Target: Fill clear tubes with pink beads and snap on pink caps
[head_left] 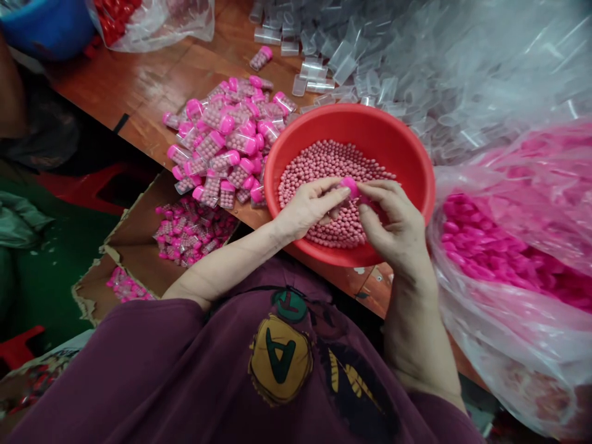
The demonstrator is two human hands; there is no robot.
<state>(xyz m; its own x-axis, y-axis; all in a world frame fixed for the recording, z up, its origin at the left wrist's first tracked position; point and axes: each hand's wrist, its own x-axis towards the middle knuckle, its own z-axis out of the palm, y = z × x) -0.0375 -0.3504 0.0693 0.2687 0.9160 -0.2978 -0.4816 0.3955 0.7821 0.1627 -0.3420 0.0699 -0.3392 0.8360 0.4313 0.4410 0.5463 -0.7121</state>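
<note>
Pink cap [350, 187], partly hidden by fingers, pinched in the nearly closed right hand [393, 225]; half-curled left hand [309, 209] reaches it, hold unclear. Both sit above pink balls [324, 166] in a red basin [351, 117]; capped tubes [222, 142] at nine o'clock.

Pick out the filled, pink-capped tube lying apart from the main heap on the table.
It's the lone filled tube on the wooden table, just beyond the heap of filled tubes, its pink cap pointing away from the heap, towards the empty clear tubes.
</note>
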